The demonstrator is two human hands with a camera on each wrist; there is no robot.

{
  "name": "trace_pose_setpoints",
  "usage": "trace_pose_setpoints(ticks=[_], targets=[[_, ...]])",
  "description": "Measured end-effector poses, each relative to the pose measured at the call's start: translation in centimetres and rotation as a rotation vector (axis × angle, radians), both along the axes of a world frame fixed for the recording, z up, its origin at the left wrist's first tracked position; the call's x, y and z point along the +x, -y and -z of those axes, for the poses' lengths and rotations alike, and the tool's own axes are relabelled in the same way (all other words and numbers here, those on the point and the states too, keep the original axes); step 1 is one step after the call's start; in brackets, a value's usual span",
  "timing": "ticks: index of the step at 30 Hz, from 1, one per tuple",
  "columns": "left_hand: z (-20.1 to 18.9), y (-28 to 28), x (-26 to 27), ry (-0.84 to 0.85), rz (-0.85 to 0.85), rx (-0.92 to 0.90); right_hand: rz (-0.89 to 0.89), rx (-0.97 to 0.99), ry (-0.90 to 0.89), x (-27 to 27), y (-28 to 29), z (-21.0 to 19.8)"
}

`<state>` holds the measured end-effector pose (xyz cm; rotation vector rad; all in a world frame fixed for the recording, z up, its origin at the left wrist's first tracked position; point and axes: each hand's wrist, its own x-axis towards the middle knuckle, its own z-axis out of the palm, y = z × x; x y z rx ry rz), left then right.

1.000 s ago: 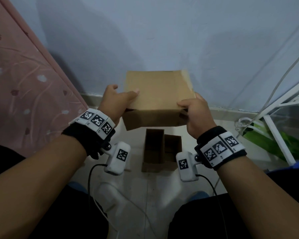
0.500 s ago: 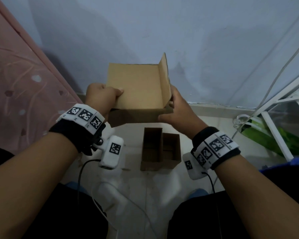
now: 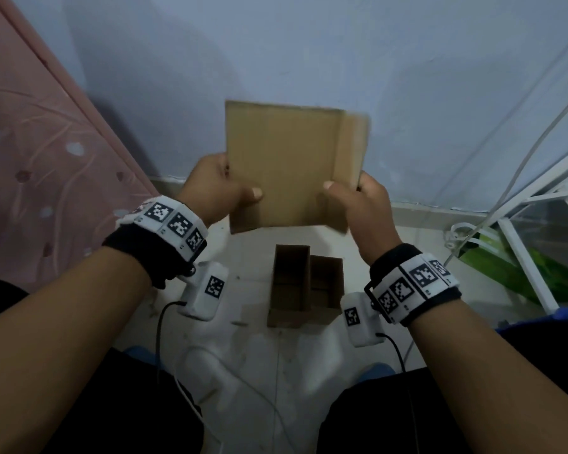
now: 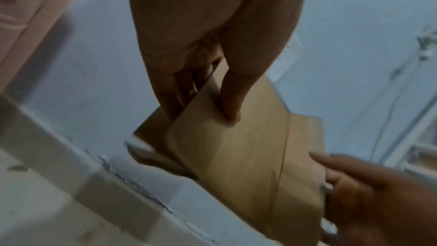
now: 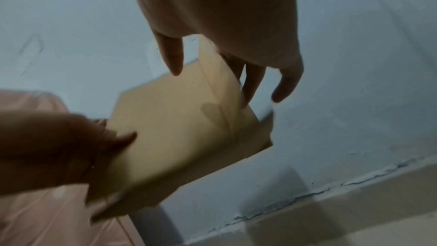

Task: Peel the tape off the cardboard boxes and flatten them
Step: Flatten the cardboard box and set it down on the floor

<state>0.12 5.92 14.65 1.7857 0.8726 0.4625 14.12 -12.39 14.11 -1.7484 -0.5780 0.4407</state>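
I hold a brown cardboard box (image 3: 289,165) upright in front of the wall, its panels folded nearly flat with a narrow side panel along its right edge. My left hand (image 3: 230,191) pinches the lower left edge, thumb on the front face and fingers behind. In the left wrist view the thumb (image 4: 231,106) presses the cardboard (image 4: 236,156). My right hand (image 3: 341,188) pinches the lower right edge at the fold. The right wrist view shows its fingers (image 5: 253,85) behind the side panel of the box (image 5: 177,128). I see no tape on it.
A second small brown box (image 3: 305,286) stands open on the tiled floor below my hands. A pink patterned bed side (image 3: 40,152) rises on the left. A white metal rack (image 3: 522,257) with something green and cables stands at the right. My knees frame the floor.
The box was held low with a flap standing open. It has been raised and turned upright, and its panels have collapsed almost flat. Both hands shifted to its lower edges.
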Motion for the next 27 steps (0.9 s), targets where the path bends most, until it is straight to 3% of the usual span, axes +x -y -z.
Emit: trace_pose_setpoints(ticks=[2,4,8,15,18,21,23,25,27], targets=[[0.3,0.5,-0.1,-0.182,0.142,0.317,0.052,0.083,-0.034,0.6,0.2,-0.5],[0.7,0.9,-0.2,-0.284,0.209,0.467,0.018,0.152,-0.206,1.3,0.6,-1.4],[1.1,0.2,-0.5,-0.369,0.24,0.45,-0.033,0.091,-0.521,3.0,1.3,-1.6],[0.0,-1.5,-1.1,-0.424,0.224,0.468,-0.151,0.07,-0.66,2.6,1.5,-1.8],[-0.2,-1.4,-1.2,-0.398,0.214,0.492,-0.094,0.075,-0.677,2.2,1.1,-1.6],[0.0,-0.4,-1.2,-0.449,0.267,0.518,0.096,0.17,-0.516,2.5,0.7,-1.1],[0.4,0.2,-1.1,-0.421,0.306,0.389,0.162,0.201,-0.397,2.6,0.5,-1.0],[0.4,1.0,-1.1,-0.223,0.313,0.099,0.162,0.193,-0.346,2.3,0.5,-1.1],[-0.1,1.5,-0.7,-0.015,0.244,-0.077,0.161,0.201,-0.292,1.8,0.3,-1.1]])
